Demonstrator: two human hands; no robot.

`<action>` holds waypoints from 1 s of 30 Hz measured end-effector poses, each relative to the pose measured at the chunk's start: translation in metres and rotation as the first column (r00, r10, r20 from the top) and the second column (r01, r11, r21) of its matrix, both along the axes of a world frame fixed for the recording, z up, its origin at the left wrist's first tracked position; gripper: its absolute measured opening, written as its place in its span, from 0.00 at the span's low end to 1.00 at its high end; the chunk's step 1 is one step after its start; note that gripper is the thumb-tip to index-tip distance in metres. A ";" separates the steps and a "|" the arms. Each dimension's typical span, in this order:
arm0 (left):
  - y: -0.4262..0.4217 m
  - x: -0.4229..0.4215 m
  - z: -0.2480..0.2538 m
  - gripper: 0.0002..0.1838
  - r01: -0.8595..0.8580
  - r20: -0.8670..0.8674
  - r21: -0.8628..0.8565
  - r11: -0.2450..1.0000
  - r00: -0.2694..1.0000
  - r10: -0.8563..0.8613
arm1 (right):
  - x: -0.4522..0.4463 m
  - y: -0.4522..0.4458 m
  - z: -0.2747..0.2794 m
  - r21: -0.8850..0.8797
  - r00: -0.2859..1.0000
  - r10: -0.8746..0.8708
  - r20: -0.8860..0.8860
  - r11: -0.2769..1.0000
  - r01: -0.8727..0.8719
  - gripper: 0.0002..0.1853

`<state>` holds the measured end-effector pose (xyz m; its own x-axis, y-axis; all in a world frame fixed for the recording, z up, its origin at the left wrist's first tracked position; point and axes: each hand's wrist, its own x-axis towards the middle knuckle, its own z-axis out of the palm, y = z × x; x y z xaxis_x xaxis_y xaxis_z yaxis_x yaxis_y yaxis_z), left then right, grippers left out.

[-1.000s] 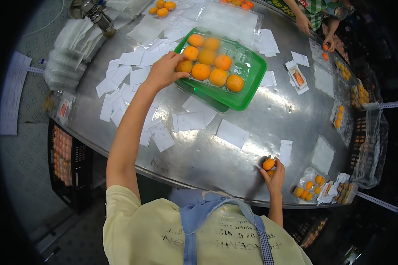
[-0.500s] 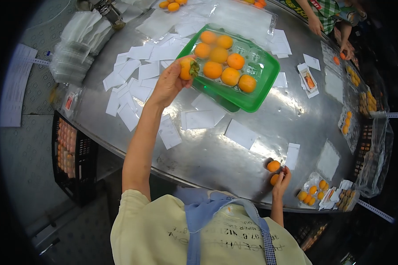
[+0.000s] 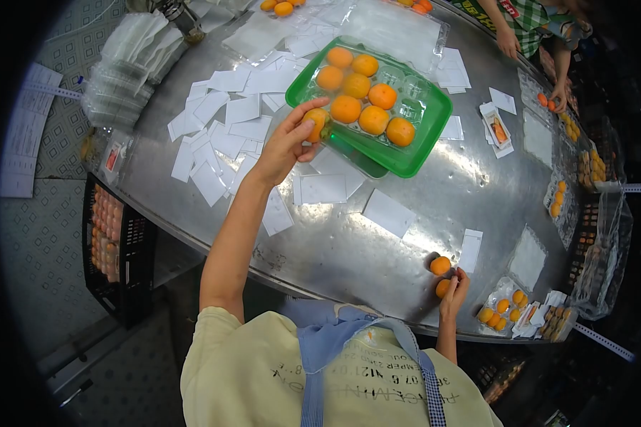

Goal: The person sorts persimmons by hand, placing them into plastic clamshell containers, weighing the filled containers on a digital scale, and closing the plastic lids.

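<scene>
My left hand (image 3: 290,144) is closed around an orange persimmon (image 3: 314,126) at the near left edge of a green tray (image 3: 424,153). On that tray lies a clear plastic punnet (image 3: 408,110) with several persimmons (image 3: 372,120) in its hollows; some hollows on its right are bare. A small green light shows under the tray's near edge. Lower right, near the table's front edge, my right hand (image 3: 454,295) is curled with its fingers on a persimmon (image 3: 443,288), partly hidden by the hand. Another persimmon (image 3: 440,265) rests just beyond it.
White cards (image 3: 224,135) lie scattered over the metal table (image 3: 320,249). Stacked clear punnets (image 3: 124,75) stand at the left. A filled punnet (image 3: 502,309) sits near the right corner. A black crate (image 3: 121,249) is below the left edge. Another person's hand (image 3: 559,97) works at the far right.
My left hand has brought its persimmon slightly right and down, turning it so the green leafy top shows less. The right hand stays in nearly the same place. The other person's hand has shifted slightly.
</scene>
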<state>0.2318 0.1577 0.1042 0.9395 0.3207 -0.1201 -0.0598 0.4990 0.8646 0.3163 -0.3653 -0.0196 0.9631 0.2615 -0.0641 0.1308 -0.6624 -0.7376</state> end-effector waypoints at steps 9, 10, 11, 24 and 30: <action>0.035 0.034 -0.004 0.27 -0.091 0.029 0.981 0.169 0.941 0.336 | 0.000 0.002 0.001 0.001 1.000 -0.026 0.015 1.000 0.026 0.17; 0.036 0.037 -0.003 0.27 -0.037 -0.015 0.989 0.145 0.940 0.342 | 0.000 0.001 0.002 -0.007 1.000 -0.024 0.020 1.000 0.024 0.17; 0.036 0.041 -0.001 0.27 0.018 -0.060 0.992 0.121 0.936 0.348 | 0.000 0.002 0.003 -0.016 0.999 -0.022 0.026 1.000 0.023 0.17; 0.055 0.055 -0.006 0.27 0.170 -0.212 0.974 0.152 0.921 0.326 | -0.001 0.004 0.008 0.005 0.995 -0.082 0.047 0.997 0.082 0.15; 0.008 0.048 0.005 0.20 -0.169 0.081 0.973 0.156 0.886 0.457 | 0.010 -0.003 0.015 0.046 0.975 -0.190 -0.112 0.979 0.197 0.17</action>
